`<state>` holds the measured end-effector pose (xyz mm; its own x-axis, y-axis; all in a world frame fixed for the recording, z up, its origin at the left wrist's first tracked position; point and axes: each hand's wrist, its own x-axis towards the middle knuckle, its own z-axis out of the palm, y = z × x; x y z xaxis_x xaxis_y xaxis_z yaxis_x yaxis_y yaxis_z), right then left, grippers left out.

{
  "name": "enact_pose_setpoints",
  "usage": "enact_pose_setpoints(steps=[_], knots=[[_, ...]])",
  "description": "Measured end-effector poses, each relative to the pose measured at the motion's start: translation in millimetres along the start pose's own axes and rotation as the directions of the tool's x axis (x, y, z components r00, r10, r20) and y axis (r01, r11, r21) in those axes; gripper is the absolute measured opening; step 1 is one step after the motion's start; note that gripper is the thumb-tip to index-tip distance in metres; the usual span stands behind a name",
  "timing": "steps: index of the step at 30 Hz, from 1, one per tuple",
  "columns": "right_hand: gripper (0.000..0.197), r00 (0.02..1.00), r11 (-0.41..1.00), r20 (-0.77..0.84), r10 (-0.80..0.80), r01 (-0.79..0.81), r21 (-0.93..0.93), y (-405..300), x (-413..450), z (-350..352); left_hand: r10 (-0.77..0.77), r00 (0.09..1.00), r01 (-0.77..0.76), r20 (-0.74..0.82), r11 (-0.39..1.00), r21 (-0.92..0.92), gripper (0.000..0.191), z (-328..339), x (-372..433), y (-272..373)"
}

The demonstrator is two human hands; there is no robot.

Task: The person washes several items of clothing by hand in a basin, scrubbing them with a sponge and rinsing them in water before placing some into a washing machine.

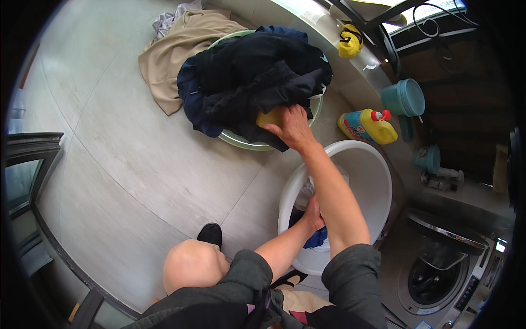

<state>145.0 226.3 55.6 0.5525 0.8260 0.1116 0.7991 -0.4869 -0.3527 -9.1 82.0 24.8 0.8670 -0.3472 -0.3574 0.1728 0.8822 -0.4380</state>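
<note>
My right hand (292,128) reaches forward to the heap of dark clothes (246,78) in a pale green basin (242,143). Its fingers are around a yellow object (270,118), perhaps a bar of soap, which lies against the black cloth. My left hand (314,214) is down inside a large white tub (370,185), beside dark blue cloth (317,239) and white cloth (307,191); its fingers are hidden, partly behind my right forearm. A beige garment (176,57) hangs over the basin's far left side onto the floor.
A yellow detergent jug (363,126) with a red cap stands right of the basin. Teal buckets (404,98) and a yellow cloth (350,41) are beyond it. At the lower right is a front-loading washing machine (435,275) with its door open. A dark metal door frame (33,152) is at the left.
</note>
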Motion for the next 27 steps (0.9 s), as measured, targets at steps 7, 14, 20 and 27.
enact_pose_setpoints(steps=[7, 14, 20, 27], knots=[[0.065, 0.993, 0.994, 0.036, 0.111, -0.110, -0.027, -4, 3, -4, 0.089, 0.995, -0.094, 0.033, 0.971, 0.218, 0.041, 3, -6, -2], [0.053, 0.946, 0.530, 0.233, 0.228, -0.321, 0.785, 19, -2, -41, 0.008, 0.994, 0.002, -0.113, 0.996, 0.088, 0.044, 26, -14, 2], [0.059, 0.831, -0.262, 0.516, 0.209, -0.461, 0.848, 13, -16, -76, 0.017, 0.994, -0.005, -0.110, 0.994, 0.109, 0.050, 20, -10, 0], [0.054, 0.826, 0.118, 0.356, 0.438, -0.445, 0.888, 23, -115, -146, 0.051, 0.996, -0.048, -0.067, 0.998, 0.036, 0.048, 18, -5, 5]])
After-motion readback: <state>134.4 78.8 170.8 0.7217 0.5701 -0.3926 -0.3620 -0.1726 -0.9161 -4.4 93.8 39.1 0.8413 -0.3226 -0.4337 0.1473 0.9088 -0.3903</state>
